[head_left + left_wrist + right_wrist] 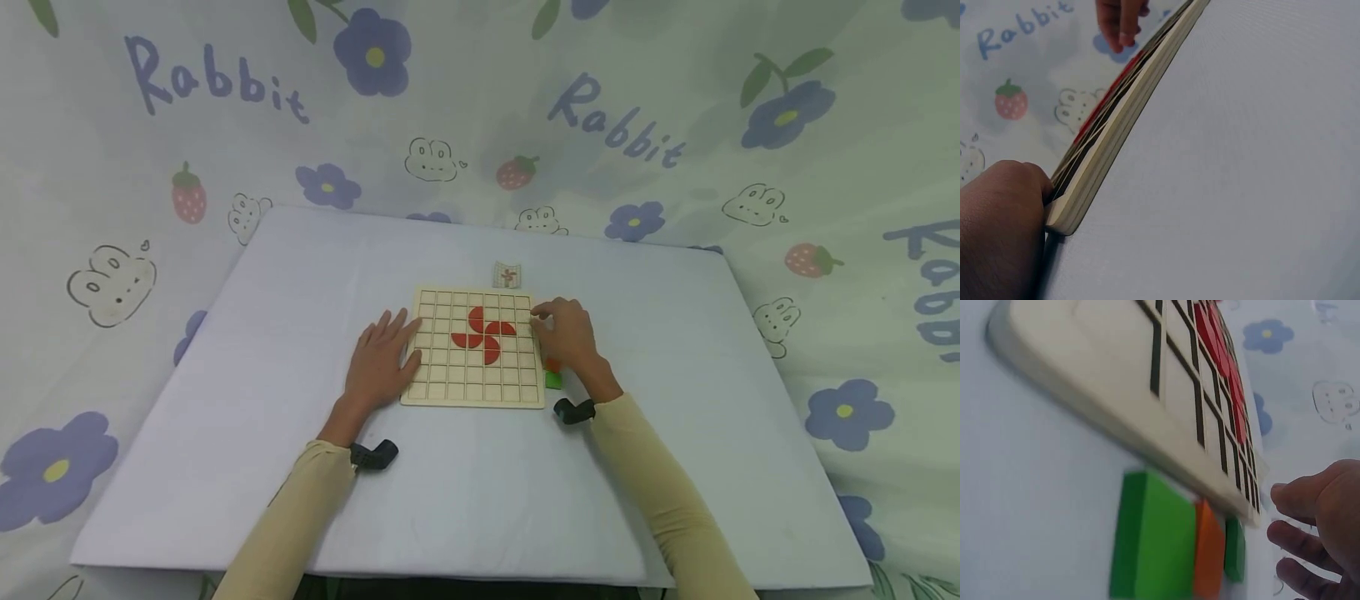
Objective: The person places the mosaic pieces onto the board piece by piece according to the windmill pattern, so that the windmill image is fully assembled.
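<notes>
A square wooden grid board lies on the table, with several red rounded pieces forming a pinwheel in its middle. My left hand rests along the board's left edge, fingers stretched out and spread. At the right edge is my right hand, its fingers bent. In the right wrist view, a gap with nothing in it separates the thumb from the other fingers. Beside the board's right edge are a light green block, an orange block and a darker green block.
Just beyond the board's far edge lies a small card with a red pinwheel picture. The white table extends on all sides. A patterned cloth with flowers and rabbits hangs behind it.
</notes>
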The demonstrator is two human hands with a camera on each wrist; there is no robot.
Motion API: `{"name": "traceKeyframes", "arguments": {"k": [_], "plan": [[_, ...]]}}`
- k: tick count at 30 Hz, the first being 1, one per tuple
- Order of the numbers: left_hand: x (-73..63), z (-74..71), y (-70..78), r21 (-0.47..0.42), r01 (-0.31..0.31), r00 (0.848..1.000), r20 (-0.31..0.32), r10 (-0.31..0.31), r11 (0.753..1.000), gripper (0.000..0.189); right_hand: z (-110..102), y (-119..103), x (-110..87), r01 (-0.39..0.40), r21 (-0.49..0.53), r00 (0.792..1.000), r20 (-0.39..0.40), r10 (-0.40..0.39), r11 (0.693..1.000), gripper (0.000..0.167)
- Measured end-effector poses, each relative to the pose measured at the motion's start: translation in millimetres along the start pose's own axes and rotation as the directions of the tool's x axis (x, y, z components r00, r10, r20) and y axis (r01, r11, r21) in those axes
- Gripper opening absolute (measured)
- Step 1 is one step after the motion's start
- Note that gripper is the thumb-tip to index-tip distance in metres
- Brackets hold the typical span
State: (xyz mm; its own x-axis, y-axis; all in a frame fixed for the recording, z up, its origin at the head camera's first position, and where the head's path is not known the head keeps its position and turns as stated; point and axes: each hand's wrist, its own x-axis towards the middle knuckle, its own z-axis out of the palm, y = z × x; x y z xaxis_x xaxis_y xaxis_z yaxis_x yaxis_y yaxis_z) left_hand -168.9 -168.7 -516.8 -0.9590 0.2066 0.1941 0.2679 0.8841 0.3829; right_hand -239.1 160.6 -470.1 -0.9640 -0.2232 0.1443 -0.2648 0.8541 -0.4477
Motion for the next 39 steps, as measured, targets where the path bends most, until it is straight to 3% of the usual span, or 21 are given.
{"name": "traceKeyframes", "arguments": {"k": [7, 11, 16, 24, 30, 34, 39], "plan": [[0.2, 1.7, -1.9, 0.002, 0.008, 1.0, 0.008, -0.008, 1.0, 0.058, -9.0, 22.0, -5.0, -0.113, 0.018, 0.992, 0.052, 0.112, 0.993, 0.025], [-0.3, 0.9, -1.8, 0.004, 0.008, 1.0, 0.011, -0.008, 1.0, 0.058, -11.7, 29.1, -10.2, -0.109, 0.047, 0.991, 0.084, 0.105, 0.993, 0.025], [-0.7, 0.1, -1.1, 0.005, 0.005, 1.0, 0.01, -0.005, 1.0, 0.057, -13.7, 33.4, -15.5, -0.017, 0.04, 0.995, 0.096, 0.013, 0.999, 0.019], [0.3, -0.8, -0.4, -0.002, -0.004, 1.0, 0.005, 0.004, 1.0, 0.057, -17.2, 31.4, -15.4, 0.111, -0.096, 0.986, 0.134, -0.097, 0.989, 0.012], [0.0, -1.8, -0.5, -0.004, -0.001, 1.0, -0.001, 0.001, 1.0, 0.057, -17.9, 22.7, -12.8, 0.187, -0.158, 0.982, 0.054, -0.181, 0.97, 0.01], [-0.6, -1.5, 0.1, -0.009, -0.001, 1.0, -0.005, 0.001, 1.0, 0.057, -14.8, 7.5, -12.4, 0.251, -0.12, 0.968, 0.011, -0.252, 0.96, 0.01], [-0.8, 0.2, 0.0, -0.006, 0.002, 1.0, -0.004, -0.002, 1.0, 0.057, -4.8, -20.6, -13.3, 0.366, -0.035, 0.93, 0.036, -0.365, 0.93, 0.011]]}}
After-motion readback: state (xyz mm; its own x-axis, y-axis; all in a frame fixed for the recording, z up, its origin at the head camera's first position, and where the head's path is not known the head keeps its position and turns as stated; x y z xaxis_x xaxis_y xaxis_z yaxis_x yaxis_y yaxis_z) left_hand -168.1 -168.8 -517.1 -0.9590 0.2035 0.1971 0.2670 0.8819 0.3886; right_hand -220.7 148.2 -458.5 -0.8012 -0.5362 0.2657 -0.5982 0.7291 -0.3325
